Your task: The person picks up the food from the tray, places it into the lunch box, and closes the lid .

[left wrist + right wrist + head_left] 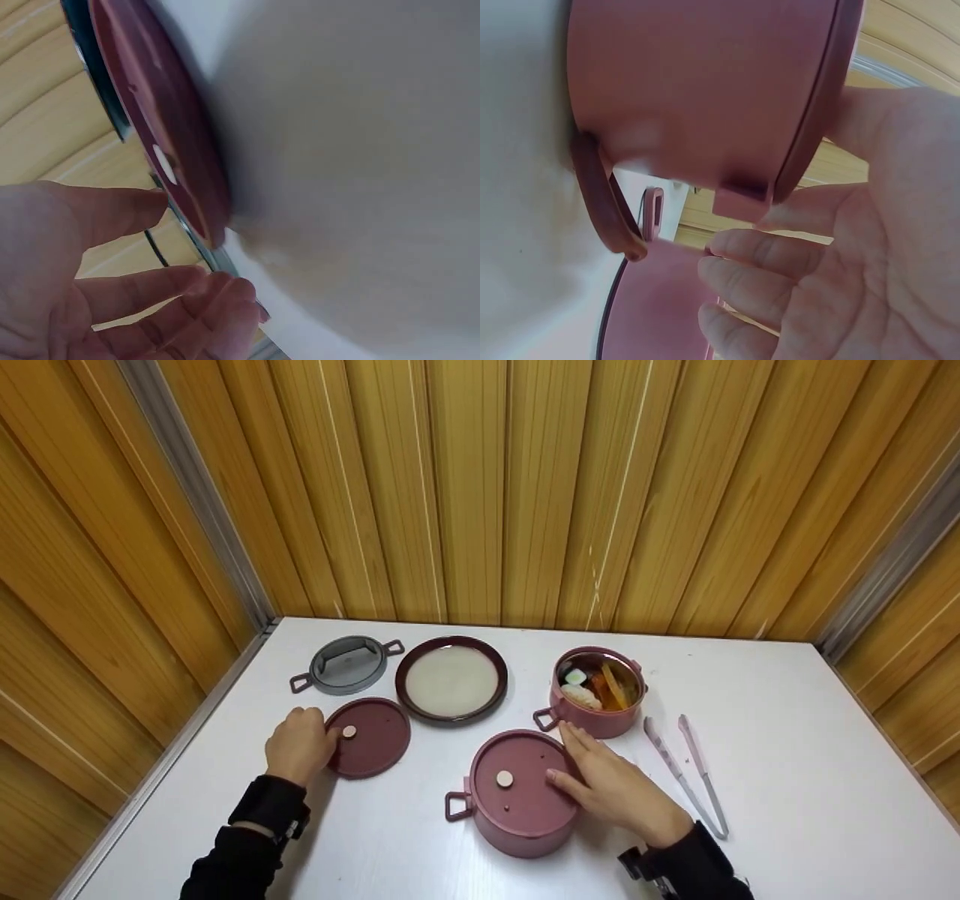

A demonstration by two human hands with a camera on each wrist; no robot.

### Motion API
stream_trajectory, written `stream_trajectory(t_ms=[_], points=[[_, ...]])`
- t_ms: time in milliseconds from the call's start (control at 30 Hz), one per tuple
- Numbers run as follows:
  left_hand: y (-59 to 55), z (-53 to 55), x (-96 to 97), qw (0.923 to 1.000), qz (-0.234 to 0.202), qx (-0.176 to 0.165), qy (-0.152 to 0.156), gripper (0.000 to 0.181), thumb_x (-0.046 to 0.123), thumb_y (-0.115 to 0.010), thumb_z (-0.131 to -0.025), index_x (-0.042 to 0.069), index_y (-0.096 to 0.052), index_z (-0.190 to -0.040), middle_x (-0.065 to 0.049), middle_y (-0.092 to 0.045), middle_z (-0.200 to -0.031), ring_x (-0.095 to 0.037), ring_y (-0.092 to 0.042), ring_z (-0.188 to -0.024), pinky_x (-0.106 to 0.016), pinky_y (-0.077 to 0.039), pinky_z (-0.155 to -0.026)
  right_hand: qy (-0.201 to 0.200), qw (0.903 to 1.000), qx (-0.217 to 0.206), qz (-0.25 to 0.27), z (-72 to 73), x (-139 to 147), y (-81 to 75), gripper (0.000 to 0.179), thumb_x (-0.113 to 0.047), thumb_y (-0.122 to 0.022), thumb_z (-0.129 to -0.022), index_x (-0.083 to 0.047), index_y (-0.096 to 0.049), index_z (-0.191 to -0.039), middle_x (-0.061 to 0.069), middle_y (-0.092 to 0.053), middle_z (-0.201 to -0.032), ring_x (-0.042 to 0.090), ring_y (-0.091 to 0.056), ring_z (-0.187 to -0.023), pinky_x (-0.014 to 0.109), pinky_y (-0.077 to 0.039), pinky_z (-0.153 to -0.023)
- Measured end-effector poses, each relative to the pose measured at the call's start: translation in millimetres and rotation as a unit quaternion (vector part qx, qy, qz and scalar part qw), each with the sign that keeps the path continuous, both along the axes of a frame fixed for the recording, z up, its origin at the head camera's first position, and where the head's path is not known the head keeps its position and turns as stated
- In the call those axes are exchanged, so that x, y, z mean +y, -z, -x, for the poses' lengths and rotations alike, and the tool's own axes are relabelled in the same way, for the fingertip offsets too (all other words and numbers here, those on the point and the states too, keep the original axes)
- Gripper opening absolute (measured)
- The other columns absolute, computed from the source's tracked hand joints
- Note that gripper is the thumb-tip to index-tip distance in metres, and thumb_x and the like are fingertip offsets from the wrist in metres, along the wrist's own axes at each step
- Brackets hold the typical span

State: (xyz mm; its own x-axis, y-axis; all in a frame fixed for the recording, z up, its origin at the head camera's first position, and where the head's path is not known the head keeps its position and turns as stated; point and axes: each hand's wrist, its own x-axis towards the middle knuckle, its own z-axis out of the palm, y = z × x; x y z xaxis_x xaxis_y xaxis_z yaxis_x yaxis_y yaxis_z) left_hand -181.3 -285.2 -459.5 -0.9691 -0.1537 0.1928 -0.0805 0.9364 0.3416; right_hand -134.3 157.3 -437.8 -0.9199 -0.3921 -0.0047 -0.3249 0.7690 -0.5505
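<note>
My left hand (298,746) is at the left edge of a dark red lid (375,739) with a pale knob, lying flat on the table. In the left wrist view its thumb (124,214) is by the lid's rim, and the loosely bent fingers are apart from it. A pink pot (525,836), covered by a matching lid (517,802), stands front centre. My right hand (619,787) rests at its right side, thumb over the lid's top and fingers extended past the rim. The right wrist view shows these fingers around the pot's side tab, gripping nothing.
Behind stands a smaller pink pot (600,724), uncovered, with several food pieces inside. Pink-and-grey tongs (705,780) lie spread at right. A dark-rimmed plate (450,682) and a grey lidded pan (349,666) sit at the back left. Wood-patterned panels (465,495) enclose the table.
</note>
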Motion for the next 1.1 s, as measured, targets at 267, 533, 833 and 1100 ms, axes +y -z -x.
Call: stream_trajectory(t_ms=[267,533,833,1100], points=[[3.3,4.7,-9.1,0.9998,-0.008,-0.012,-0.011,0.025,0.011,-0.079,-0.092,-0.012,-0.071,-0.093,-0.044,-0.073,-0.104,-0.062,-0.075,-0.091,-0.070,-0.061,-0.071,-0.005,0.9999,-0.011,0.003,0.8,3,-1.7,0.076,-0.040,-0.062,-0.113,0.005,-0.036,-0.169,0.030,-0.035,-0.176,0.052,-0.036,-0.163,0.070,-0.031,-0.132],[35.0,31.1,-28.7,0.9989,-0.020,0.043,0.001,0.006,-0.001,-0.071,-0.081,-0.007,-0.069,-0.079,-0.037,-0.074,-0.087,-0.055,-0.074,-0.074,-0.064,-0.058,-0.059,-0.002,0.9999,-0.009,0.006,0.0,5,-2.6,0.076,-0.039,-0.062,-0.114,0.005,-0.036,-0.169,0.030,-0.036,-0.176,0.051,-0.037,-0.163,0.069,-0.032,-0.132],[86.4,67.4,-63.7,0.9986,-0.030,0.043,0.002,0.006,0.003,-0.069,-0.079,-0.003,-0.070,-0.078,-0.035,-0.074,-0.085,-0.046,-0.074,-0.069,-0.057,-0.058,-0.057,0.001,0.9997,-0.022,0.014,-0.2,10,-5.3,0.076,-0.041,-0.061,-0.114,0.003,-0.034,-0.170,0.029,-0.035,-0.177,0.051,-0.037,-0.163,0.069,-0.031,-0.133],[103.6,81.0,-84.9,0.9991,-0.035,0.012,0.023,0.011,0.007,-0.066,-0.084,0.003,-0.067,-0.074,-0.033,-0.075,-0.089,-0.034,-0.067,-0.069,-0.050,-0.057,-0.058,-0.008,0.9994,-0.022,0.023,1.1,14,-6.4,0.076,-0.042,-0.060,-0.114,0.003,-0.034,-0.170,0.031,-0.036,-0.175,0.052,-0.037,-0.162,0.069,-0.029,-0.133]])
